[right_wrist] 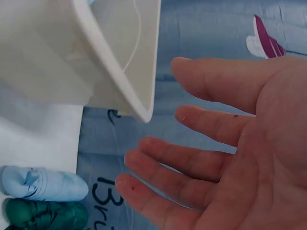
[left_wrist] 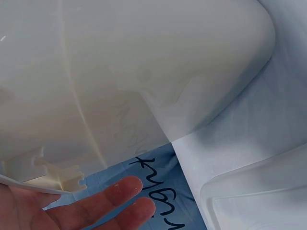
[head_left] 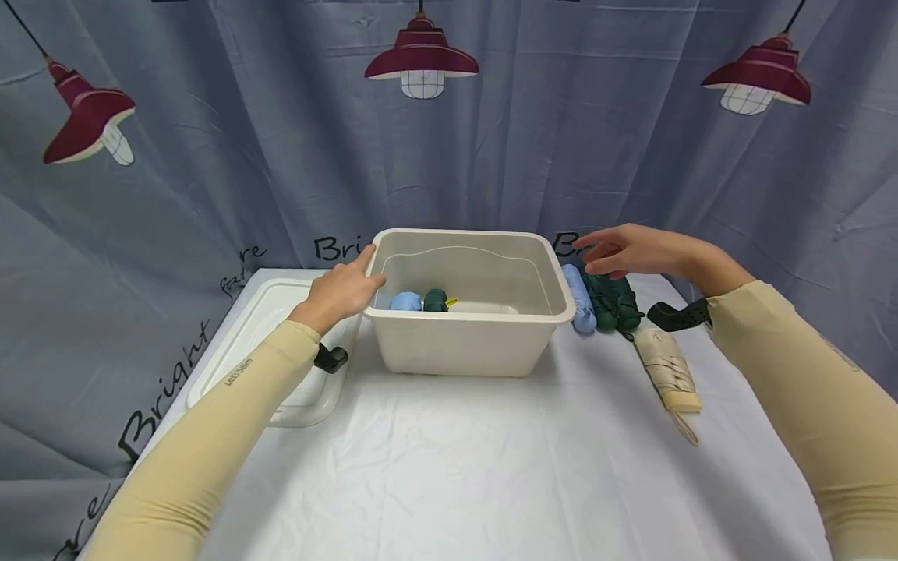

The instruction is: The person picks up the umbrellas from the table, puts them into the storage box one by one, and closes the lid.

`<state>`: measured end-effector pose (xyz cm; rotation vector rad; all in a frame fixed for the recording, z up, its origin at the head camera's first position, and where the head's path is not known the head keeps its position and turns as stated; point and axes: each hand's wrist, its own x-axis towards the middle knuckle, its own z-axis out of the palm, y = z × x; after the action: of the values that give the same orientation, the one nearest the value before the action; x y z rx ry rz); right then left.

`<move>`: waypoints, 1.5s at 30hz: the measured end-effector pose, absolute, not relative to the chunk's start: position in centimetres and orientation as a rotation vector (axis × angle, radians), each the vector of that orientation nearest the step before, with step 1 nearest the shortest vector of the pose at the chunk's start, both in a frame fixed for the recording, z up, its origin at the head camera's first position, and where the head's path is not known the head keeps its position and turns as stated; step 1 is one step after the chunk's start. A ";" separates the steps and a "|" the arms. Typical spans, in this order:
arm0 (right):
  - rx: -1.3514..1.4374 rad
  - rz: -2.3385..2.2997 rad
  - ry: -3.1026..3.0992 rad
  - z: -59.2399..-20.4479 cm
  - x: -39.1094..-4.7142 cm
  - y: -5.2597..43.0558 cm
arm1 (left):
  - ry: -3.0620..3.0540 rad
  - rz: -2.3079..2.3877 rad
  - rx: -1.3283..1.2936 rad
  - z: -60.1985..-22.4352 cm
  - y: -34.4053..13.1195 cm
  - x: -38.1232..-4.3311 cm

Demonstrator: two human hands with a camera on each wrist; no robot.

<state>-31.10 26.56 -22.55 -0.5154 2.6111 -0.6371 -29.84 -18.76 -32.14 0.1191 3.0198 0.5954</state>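
Observation:
A white plastic storage bin (head_left: 463, 343) stands uncovered on the table. My left hand (head_left: 341, 290) holds its left rim, thumb over the inner side and fingers outside the wall (left_wrist: 96, 81). Inside the bin lie a light blue rolled bundle (head_left: 405, 301) and a dark green one (head_left: 435, 301) with a small yellow tag. My right hand (head_left: 634, 248) is in the air off the bin's right side, fingers spread and holding nothing. Below it lie a light blue folded umbrella (head_left: 579, 300) and dark green folded umbrellas (head_left: 613, 300), also visible in the right wrist view.
A beige folded umbrella (head_left: 666, 369) with a wrist loop lies at the right of the table. The white bin lid (head_left: 309, 403) lies flat at the left, partly under my left forearm. A grey-blue curtain (head_left: 295, 117) hangs behind the white-covered table (head_left: 491, 467).

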 end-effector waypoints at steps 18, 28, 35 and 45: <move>-0.441 -0.675 2.611 -25.3 -30.6 31.1 | 3.025 0.593 0.125 -32.1 -18.8 -29.7; -0.407 -0.694 2.624 -26.9 -30.1 33.7 | 3.028 0.580 0.116 -32.0 -18.7 -29.6; -0.389 -0.713 2.636 -28.3 -30.2 35.3 | 3.022 0.585 0.114 -32.0 -18.6 -29.6; -0.343 -0.752 2.626 -30.5 -30.0 37.3 | 3.014 0.589 0.115 -32.0 -18.6 -29.6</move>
<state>-29.99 37.35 -30.48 -0.3434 2.6260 -0.7524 -29.59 -18.61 -31.99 0.1147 3.0144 0.5893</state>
